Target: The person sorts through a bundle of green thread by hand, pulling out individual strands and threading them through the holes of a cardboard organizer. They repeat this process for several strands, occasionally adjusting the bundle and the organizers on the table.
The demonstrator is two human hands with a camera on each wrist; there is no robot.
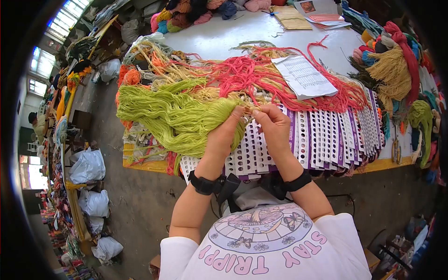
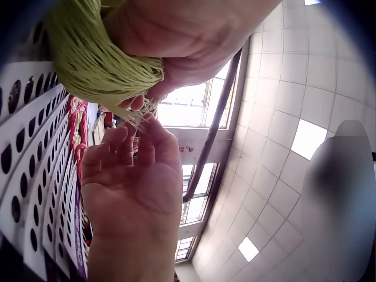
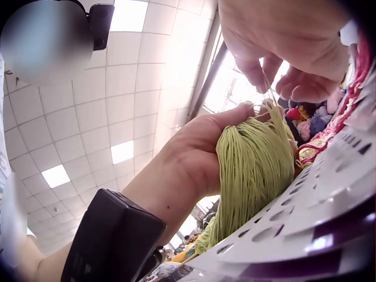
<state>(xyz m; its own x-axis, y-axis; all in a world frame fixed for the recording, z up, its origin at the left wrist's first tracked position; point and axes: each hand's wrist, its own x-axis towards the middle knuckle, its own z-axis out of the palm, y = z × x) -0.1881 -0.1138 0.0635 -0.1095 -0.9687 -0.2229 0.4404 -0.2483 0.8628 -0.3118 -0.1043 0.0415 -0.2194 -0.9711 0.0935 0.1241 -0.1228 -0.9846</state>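
A thick hank of lime-green yarn (image 1: 172, 116) spreads over the left part of the pile on the table. My left hand (image 1: 223, 135) grips its gathered end, with the strands bunched over the fingers in the right wrist view. Thumb and fingers of my right hand (image 1: 275, 130) pinch thin pale strands (image 3: 269, 88) at the tip of that hank, close to the left fingertips. Under both hands lie rows of white cards with punched holes (image 1: 322, 140), some with purple edges. Behind them, red yarn (image 1: 238, 74) lies tangled with beige strands.
A printed paper sheet (image 1: 305, 77) lies on the red yarn. Balls of coloured yarn (image 1: 186, 11) are heaped at the table's far edge, near a brown envelope (image 1: 291, 17). More hanks (image 1: 392, 74) hang at the right. White bags (image 1: 87, 165) line the aisle at left.
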